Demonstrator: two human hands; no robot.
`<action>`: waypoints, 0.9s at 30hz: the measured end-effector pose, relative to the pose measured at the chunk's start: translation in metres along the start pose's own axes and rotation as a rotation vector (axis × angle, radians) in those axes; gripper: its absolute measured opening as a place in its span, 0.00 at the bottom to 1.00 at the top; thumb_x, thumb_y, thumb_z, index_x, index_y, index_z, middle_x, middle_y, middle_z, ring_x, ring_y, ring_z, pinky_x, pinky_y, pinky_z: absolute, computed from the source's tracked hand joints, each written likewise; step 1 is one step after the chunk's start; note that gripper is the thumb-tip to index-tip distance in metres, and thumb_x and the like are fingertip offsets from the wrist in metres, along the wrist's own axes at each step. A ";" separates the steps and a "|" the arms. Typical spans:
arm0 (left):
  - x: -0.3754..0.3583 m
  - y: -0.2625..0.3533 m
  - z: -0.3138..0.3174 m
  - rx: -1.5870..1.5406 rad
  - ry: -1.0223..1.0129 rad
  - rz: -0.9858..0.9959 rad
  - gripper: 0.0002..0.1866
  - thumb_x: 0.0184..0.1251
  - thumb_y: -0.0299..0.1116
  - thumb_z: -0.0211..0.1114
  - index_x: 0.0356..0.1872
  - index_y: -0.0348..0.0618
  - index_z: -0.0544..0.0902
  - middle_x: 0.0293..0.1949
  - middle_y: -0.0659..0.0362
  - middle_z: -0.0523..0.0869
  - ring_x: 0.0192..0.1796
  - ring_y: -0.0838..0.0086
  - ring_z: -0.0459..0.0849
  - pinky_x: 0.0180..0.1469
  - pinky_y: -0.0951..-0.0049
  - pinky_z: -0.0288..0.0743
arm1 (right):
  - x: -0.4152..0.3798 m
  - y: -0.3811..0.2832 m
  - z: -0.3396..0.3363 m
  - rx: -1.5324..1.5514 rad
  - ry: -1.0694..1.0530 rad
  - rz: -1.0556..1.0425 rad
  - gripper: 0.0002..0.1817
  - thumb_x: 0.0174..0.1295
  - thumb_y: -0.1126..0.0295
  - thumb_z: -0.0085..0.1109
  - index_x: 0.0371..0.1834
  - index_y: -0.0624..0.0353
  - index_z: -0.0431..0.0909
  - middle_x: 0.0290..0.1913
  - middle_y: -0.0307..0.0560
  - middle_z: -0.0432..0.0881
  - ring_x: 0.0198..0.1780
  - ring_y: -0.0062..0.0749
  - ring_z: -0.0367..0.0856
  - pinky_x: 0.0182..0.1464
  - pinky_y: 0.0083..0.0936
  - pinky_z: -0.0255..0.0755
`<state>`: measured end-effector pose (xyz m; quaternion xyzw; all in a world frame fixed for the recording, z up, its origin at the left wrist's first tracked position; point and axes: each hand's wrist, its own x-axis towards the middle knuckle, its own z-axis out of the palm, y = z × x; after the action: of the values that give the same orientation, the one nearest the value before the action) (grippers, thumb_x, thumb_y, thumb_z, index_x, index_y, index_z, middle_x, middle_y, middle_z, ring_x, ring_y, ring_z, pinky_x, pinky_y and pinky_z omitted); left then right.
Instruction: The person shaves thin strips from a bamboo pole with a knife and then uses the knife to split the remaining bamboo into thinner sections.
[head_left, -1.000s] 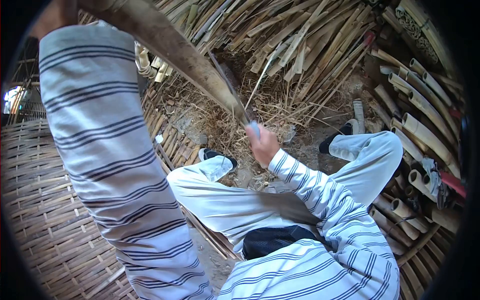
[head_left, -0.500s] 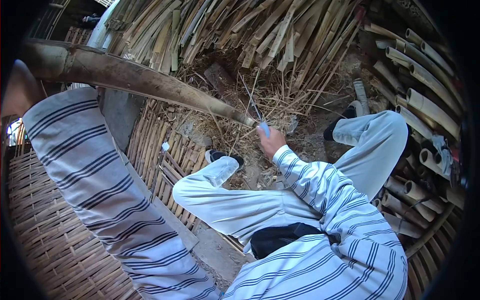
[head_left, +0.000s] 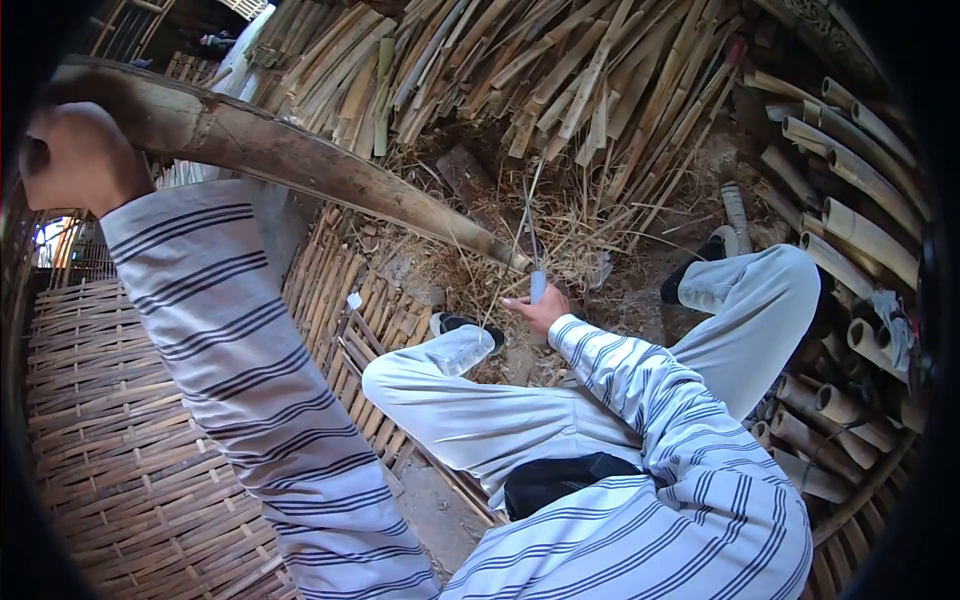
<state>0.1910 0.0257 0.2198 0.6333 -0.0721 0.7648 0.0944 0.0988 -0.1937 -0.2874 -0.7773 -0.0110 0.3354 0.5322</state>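
A long brown bamboo pole point(head_left: 300, 160) slopes from the upper left down to its pale cut end near the middle. At its upper part, my left hand point(head_left: 85, 160) is closed against the lower edge, its fingertips partly hidden and slightly blurred. My right hand point(head_left: 545, 312) is closed round the pale blue handle point(head_left: 538, 287) of a knife, with one finger pointing out to the left. The thin knife blade point(head_left: 531, 225) points up and away, right beside the pole's cut end. Shavings and fibres point(head_left: 470, 265) litter the ground beneath.
A heap of split bamboo strips point(head_left: 520, 70) lies beyond the pole. Cut bamboo tubes point(head_left: 860, 240) are stacked on the right. To the left is a woven bamboo mat point(head_left: 130, 420), beside a slatted bamboo panel point(head_left: 375, 305). My bent legs point(head_left: 500, 415) frame the work spot.
My left hand has come further into view, moving right along the pole. The knife has shifted slightly down and its blade stands more upright. One right finger now points out. The view has shifted a little.
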 end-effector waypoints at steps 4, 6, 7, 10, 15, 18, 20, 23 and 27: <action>0.000 0.014 0.004 0.000 -0.013 0.031 0.23 0.69 0.40 0.54 0.35 0.21 0.80 0.32 0.47 0.86 0.31 0.70 0.81 0.38 0.72 0.73 | 0.050 0.086 0.056 0.168 -0.033 -0.014 0.28 0.40 0.54 0.78 0.32 0.66 0.75 0.30 0.51 0.84 0.29 0.31 0.82 0.35 0.25 0.75; -0.002 0.023 0.006 -0.018 -0.031 -0.049 0.21 0.69 0.38 0.54 0.37 0.21 0.80 0.33 0.47 0.86 0.33 0.70 0.80 0.39 0.72 0.72 | 0.051 0.079 0.053 0.183 -0.047 -0.034 0.22 0.45 0.62 0.76 0.32 0.66 0.74 0.29 0.50 0.85 0.29 0.29 0.84 0.32 0.22 0.77; -0.002 0.026 0.005 0.009 -0.059 -0.082 0.21 0.68 0.38 0.54 0.38 0.22 0.80 0.34 0.47 0.86 0.33 0.70 0.80 0.40 0.72 0.72 | 0.052 0.077 0.052 0.190 -0.055 -0.044 0.20 0.48 0.66 0.76 0.31 0.66 0.73 0.28 0.49 0.85 0.28 0.28 0.85 0.31 0.21 0.78; -0.001 0.028 0.000 0.003 -0.142 -0.131 0.20 0.68 0.38 0.53 0.40 0.23 0.80 0.34 0.49 0.85 0.35 0.71 0.79 0.42 0.73 0.72 | 0.054 0.071 0.051 0.240 -0.048 -0.096 0.23 0.44 0.60 0.75 0.31 0.68 0.75 0.30 0.52 0.85 0.33 0.32 0.86 0.36 0.24 0.79; 0.001 0.041 -0.004 0.021 -0.279 -0.181 0.21 0.68 0.40 0.56 0.46 0.27 0.80 0.36 0.54 0.84 0.37 0.74 0.77 0.43 0.73 0.70 | 0.036 0.046 0.030 0.287 -0.162 0.029 0.36 0.32 0.42 0.78 0.25 0.70 0.81 0.32 0.56 0.84 0.35 0.40 0.84 0.43 0.31 0.77; -0.001 0.049 -0.002 -0.020 -0.249 -0.198 0.19 0.66 0.40 0.58 0.47 0.31 0.81 0.38 0.57 0.84 0.38 0.76 0.77 0.44 0.76 0.70 | 0.027 0.036 0.030 0.278 -0.140 0.035 0.27 0.43 0.59 0.76 0.35 0.71 0.74 0.31 0.53 0.85 0.32 0.32 0.86 0.36 0.25 0.80; 0.000 0.048 -0.003 -0.075 -0.258 -0.227 0.18 0.67 0.39 0.58 0.46 0.31 0.81 0.38 0.57 0.84 0.38 0.77 0.78 0.43 0.77 0.71 | 0.020 0.030 0.027 0.268 -0.129 -0.007 0.27 0.46 0.64 0.76 0.40 0.69 0.71 0.30 0.50 0.85 0.31 0.28 0.86 0.33 0.22 0.80; 0.004 0.041 -0.009 -0.149 -0.287 -0.289 0.17 0.68 0.36 0.57 0.46 0.30 0.80 0.40 0.56 0.84 0.40 0.77 0.78 0.45 0.77 0.72 | -0.008 -0.005 0.009 0.240 -0.099 -0.032 0.27 0.46 0.65 0.76 0.42 0.69 0.70 0.29 0.47 0.86 0.31 0.25 0.86 0.33 0.20 0.80; 0.005 0.044 -0.014 -0.267 -0.289 -0.424 0.16 0.71 0.34 0.56 0.52 0.33 0.78 0.46 0.56 0.83 0.46 0.75 0.80 0.50 0.76 0.74 | -0.017 -0.024 -0.002 0.183 -0.083 -0.079 0.28 0.45 0.64 0.76 0.41 0.70 0.71 0.29 0.46 0.86 0.30 0.25 0.85 0.34 0.22 0.80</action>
<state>0.1669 -0.0134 0.2224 0.7185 -0.0510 0.6136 0.3236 0.0951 -0.1917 -0.2588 -0.7097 -0.0330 0.3455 0.6131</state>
